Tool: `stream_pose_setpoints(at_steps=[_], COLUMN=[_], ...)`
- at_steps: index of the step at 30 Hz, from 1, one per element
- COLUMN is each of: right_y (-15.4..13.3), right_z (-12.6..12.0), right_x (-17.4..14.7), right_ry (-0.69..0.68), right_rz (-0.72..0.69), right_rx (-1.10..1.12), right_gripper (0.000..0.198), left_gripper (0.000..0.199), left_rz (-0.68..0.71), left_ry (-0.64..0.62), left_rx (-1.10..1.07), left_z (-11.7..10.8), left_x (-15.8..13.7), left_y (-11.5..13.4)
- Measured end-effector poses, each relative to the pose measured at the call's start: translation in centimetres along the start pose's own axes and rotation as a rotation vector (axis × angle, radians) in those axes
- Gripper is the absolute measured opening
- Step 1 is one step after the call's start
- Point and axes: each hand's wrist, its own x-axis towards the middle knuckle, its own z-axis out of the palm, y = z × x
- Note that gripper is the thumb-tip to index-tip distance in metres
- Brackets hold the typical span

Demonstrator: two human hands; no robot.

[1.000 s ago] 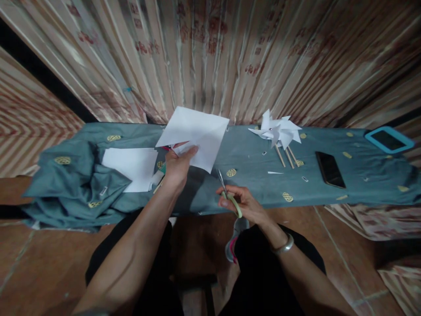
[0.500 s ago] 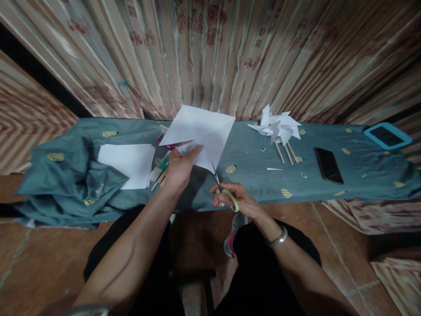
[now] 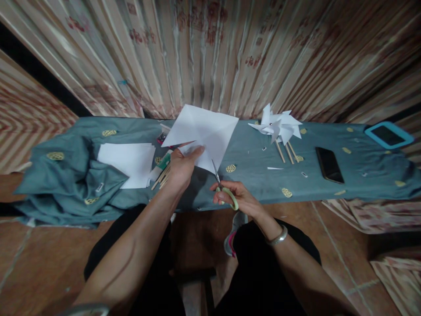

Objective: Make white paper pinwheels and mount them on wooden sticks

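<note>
1. A bench draped in teal cloth [image 3: 256, 186] with yellow oval patterns runs from side to side; a floral curtain [image 3: 204, 57] hangs close behind it.
2. The white sheet of paper [image 3: 210, 127] is at the centre, above the cloth, with a slit open on its left side.
3. The left hand [image 3: 181, 169] pinches the sheet near the slit, thumb on top.
4. The right hand [image 3: 240, 196] is closed around green-handled scissors [image 3: 217, 176], whose blades meet the sheet's near corner; how far they are parted, I cannot tell.
5. Crowding the left hand are wooden sticks [image 3: 160, 177], partly hidden by it, and a green-and-white packet [image 3: 162, 162]. A small red container [image 3: 161, 138] sits beside the sheet's left corner.
6. Further left lies a stack of paper [image 3: 131, 164]; bunched cloth [image 3: 69, 175] laps over its near-left corner.
7. Right of the sheet, white paper pinwheels [image 3: 281, 127] on sticks lie together, a thin paper sliver [image 3: 275, 168] just nearer the person.
8. Beyond these, well apart from the hands, are a dark phone [image 3: 329, 164] and a blue-framed device [image 3: 389, 134].
</note>
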Motion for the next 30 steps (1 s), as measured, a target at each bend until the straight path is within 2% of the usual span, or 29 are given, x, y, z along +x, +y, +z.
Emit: stream_pose_setpoints(at_steps=[15, 30], right_y=[-0.20, -0.01], right_z=[0.09, 0.09], right_x=[-0.29, -0.18], right_ry=[0.028, 0.025], right_rz=[0.008, 0.001], right_rx=[-0.031, -0.047], right_gripper=[0.059, 0.054], left_gripper=[0.026, 0.027], left_rz=[0.039, 0.036], left_ry=[0.033, 0.012], left_rx=[0.070, 0.050], left_z=[-0.12, 0.01], left_x=[0.29, 0.13], left_y=[-0.10, -0.24])
